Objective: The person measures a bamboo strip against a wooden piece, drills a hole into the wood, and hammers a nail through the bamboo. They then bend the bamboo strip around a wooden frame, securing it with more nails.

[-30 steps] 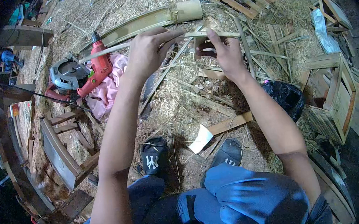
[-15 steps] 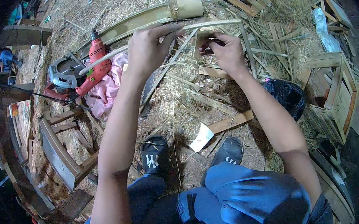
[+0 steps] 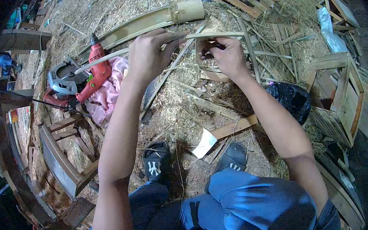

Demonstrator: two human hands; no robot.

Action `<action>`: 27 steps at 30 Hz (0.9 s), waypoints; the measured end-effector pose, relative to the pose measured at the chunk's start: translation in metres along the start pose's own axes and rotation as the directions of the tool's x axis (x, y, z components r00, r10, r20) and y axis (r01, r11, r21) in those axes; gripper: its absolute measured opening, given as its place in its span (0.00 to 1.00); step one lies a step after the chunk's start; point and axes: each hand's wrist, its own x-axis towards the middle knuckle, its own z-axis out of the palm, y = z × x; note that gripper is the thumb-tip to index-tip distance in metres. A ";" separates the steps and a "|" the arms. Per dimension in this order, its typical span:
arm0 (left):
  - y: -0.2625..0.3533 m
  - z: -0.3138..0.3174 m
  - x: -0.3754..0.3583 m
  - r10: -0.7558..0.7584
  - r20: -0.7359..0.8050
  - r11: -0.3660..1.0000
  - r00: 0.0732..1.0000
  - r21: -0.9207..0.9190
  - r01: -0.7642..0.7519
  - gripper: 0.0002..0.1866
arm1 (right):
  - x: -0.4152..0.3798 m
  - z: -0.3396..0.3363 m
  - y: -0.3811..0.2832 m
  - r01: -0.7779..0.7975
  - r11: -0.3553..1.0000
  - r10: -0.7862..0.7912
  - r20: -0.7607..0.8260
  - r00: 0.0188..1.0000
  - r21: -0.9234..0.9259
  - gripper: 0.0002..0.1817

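Observation:
A long thin wooden strip (image 3: 218,35) runs across the upper middle, and my left hand (image 3: 150,54) grips it with thumb and fingers pinched together. Its other end reaches left past that wrist, in front of the red drill. Just under the strip's right part, my right hand (image 3: 230,59) has its fingers curled together. Beside those fingertips a small flat tan piece (image 3: 198,49) hangs below the strip. What the right fingers hold is hidden in shadow.
Left of my hands, a red power drill (image 3: 96,68) and a grey-and-red circular saw (image 3: 61,78) lie by pink cloth (image 3: 107,93). Ahead is a curved wooden piece (image 3: 141,24). Wooden frames (image 3: 339,92), a black plastic bag (image 3: 290,99) and white paper (image 3: 205,144) lie around on shavings.
The strip's right end has dropped slightly and shifted left. Both hands have moved a little, the right one left and down with the small tan piece. The whole view has shifted slightly.

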 end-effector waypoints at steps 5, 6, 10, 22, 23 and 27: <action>-0.004 0.001 0.000 0.053 -0.024 0.999 0.998 -0.005 -0.053 0.12 | 0.001 0.001 0.003 0.023 0.999 -0.022 -0.023 0.999 0.024 0.14; -0.001 -0.002 0.000 0.033 -0.007 0.999 0.999 -0.014 -0.033 0.11 | -0.001 0.001 0.000 0.012 0.996 -0.012 0.002 1.000 0.087 0.14; -0.001 -0.005 0.002 0.018 0.032 1.000 0.999 -0.020 -0.018 0.11 | -0.001 0.002 -0.001 0.016 0.992 -0.018 0.015 1.000 0.125 0.14; -0.001 -0.005 0.003 0.019 0.071 0.998 0.997 -0.055 -0.015 0.11 | -0.001 0.002 0.021 0.000 0.989 -0.002 0.016 1.000 0.150 0.21; 0.000 -0.006 0.004 0.018 0.073 0.998 0.997 -0.056 -0.014 0.11 | 0.000 0.001 0.023 -0.002 0.989 0.000 0.016 1.000 0.150 0.21; -0.001 -0.007 0.007 0.038 0.085 0.999 0.996 -0.036 -0.035 0.10 | -0.001 -0.004 0.017 -0.065 0.982 0.055 0.060 0.997 0.179 0.19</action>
